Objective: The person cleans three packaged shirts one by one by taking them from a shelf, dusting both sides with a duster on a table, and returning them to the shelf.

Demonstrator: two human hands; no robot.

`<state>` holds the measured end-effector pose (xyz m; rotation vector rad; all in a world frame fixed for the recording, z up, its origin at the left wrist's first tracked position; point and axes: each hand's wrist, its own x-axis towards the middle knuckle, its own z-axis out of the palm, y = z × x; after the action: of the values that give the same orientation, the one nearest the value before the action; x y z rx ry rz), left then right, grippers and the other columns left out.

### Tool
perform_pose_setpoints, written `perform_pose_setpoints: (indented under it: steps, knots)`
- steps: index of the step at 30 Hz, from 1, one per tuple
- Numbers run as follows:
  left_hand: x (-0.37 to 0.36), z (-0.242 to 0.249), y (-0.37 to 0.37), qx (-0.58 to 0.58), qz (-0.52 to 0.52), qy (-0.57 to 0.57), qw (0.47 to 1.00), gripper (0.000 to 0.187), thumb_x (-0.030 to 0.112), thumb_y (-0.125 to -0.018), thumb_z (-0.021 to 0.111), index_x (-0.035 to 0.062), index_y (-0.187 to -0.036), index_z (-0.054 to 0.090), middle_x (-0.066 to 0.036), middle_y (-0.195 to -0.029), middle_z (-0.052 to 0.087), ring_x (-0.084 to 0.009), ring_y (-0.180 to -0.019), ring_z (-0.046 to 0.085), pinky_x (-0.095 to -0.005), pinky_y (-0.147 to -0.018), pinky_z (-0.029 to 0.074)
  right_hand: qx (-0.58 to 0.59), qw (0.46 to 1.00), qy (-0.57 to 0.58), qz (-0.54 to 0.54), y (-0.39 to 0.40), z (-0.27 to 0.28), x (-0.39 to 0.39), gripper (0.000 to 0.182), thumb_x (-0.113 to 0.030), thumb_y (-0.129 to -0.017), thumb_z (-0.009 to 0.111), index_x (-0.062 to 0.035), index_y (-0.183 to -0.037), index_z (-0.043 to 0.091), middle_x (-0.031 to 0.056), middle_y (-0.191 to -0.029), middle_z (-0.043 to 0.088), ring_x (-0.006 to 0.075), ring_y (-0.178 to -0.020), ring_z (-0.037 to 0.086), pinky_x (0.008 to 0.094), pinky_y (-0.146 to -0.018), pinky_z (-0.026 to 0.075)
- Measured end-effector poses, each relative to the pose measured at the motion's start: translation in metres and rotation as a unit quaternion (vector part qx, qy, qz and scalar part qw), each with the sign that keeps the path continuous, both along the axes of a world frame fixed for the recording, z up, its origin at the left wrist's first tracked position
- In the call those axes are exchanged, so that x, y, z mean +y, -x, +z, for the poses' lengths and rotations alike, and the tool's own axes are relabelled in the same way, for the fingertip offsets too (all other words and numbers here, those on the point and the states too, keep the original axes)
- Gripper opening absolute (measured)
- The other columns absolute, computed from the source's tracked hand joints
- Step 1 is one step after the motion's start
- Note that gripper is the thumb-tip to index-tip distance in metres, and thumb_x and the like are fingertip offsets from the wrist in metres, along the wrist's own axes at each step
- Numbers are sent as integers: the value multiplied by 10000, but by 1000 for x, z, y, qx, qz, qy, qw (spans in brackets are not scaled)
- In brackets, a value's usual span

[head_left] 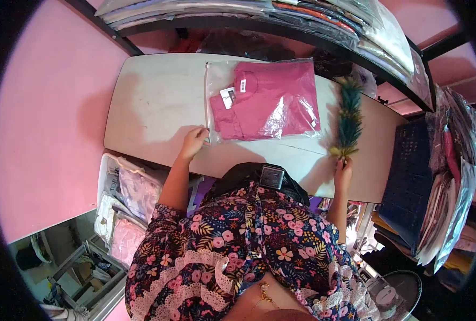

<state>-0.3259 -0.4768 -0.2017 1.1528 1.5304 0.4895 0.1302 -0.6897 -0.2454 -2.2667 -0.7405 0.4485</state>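
Observation:
A folded pink garment (280, 101) lies on the table inside a clear plastic bag (219, 77), with a white tag and a barcode sticker showing. My left hand (195, 143) is at the bag's lower left corner, its fingers closed on the edge. In my right hand (344, 170) is a green and yellow feather duster (349, 115), gripped at its lower end. The duster points away from me, to the right of the bag and apart from it.
The pale table (157, 91) spans the space before me. Above its far edge, a dark-framed shelf holds stacked bagged garments (323, 24). A white bin (107, 171) of bagged clothes stands lower left. Right of the table are a dark blue crate (406, 176) and more packed clothes; a fan (395, 294) is lower right.

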Motion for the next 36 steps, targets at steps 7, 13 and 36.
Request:
perform_pose_setpoints:
  steps: [7, 13, 36]
  knots:
    - [2, -60, 18, 7, -36, -90, 995, 188, 125, -806, 679, -5, -940, 657, -62, -796, 649, -114, -699, 584, -252, -634, 468, -21, 968, -49, 245, 68, 9, 42, 412, -171, -889, 535, -43, -1269, 443, 214, -895, 639, 366, -770, 629, 439, -661, 500]
    - [-1, -56, 9, 11, -36, -117, 992, 191, 106, -790, 684, -4, -946, 662, -68, -797, 662, -120, -719, 589, -260, -664, 470, -89, 954, -18, 285, 89, 45, 76, 427, -158, -857, 562, -104, -1267, 457, 222, -922, 635, 413, -761, 617, 496, -638, 493]
    - [4, -2, -38, 224, -6, -483, 847, 640, 211, -851, 562, 41, -1406, 290, -208, -1501, 137, -397, -1376, 153, -549, -1086, 136, -119, 910, 71, 391, 99, 112, 123, 299, -210, -814, 636, -106, -1082, 555, 197, -797, 642, 393, -753, 617, 480, -657, 486]
